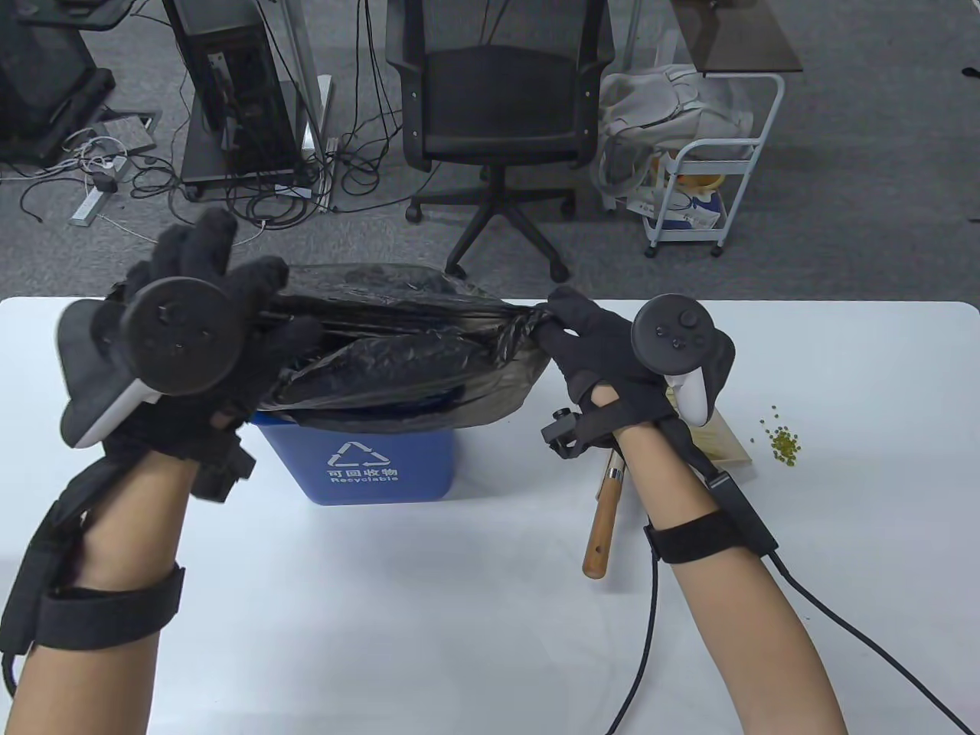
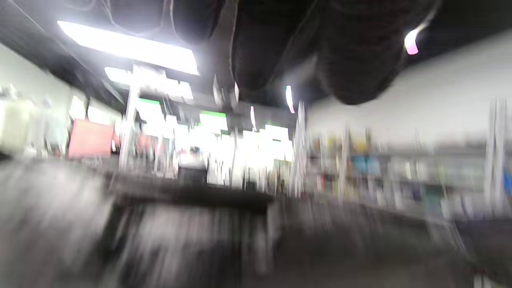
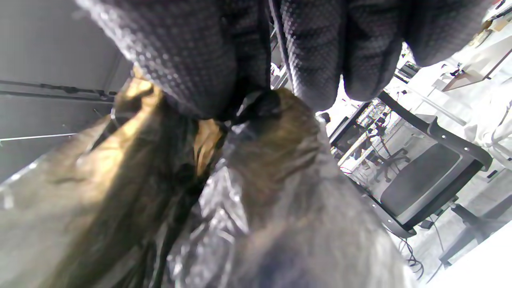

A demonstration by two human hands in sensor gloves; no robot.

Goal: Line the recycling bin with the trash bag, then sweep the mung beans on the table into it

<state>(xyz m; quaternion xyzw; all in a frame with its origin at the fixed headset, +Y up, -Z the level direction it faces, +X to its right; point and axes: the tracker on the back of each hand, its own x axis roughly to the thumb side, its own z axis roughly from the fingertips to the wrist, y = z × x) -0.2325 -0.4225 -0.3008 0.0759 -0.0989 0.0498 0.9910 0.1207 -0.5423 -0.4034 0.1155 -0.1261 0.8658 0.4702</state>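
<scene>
Black plastic trash bag point(image 1: 398, 360) is stretched over the mouth of the blue recycling bin point(image 1: 360, 463), which stands on the white table point(image 1: 459, 628) left of centre. Bag is bunched and loose across the top, and its right side hangs over the rim.

Right hand point(image 1: 605, 360) pinches a gathered corner of the bag at the bin's right side; the right wrist view shows the gloved fingers point(image 3: 192, 60) curled tight around the twisted plastic. Left hand point(image 1: 199, 321) is raised at the bin's left edge with fingers spread over the bag; whether it actually holds the plastic cannot be told. The left wrist view is motion-blurred, with only dark fingertips at the top.

Mung beans point(image 1: 782, 440) lie in a small loose pile on the table, well right of the bin. A brush with a wooden handle point(image 1: 605, 521) lies between bin and beans, mostly hidden under the right wrist, next to a flat tan piece point(image 1: 727, 444) whose nature can't be made out.

Behind the table: grey carpet, black office chair point(image 1: 498, 115), white wire cart point(image 1: 704, 176) with a pale bag on it, equipment stands and loose cables at left.
</scene>
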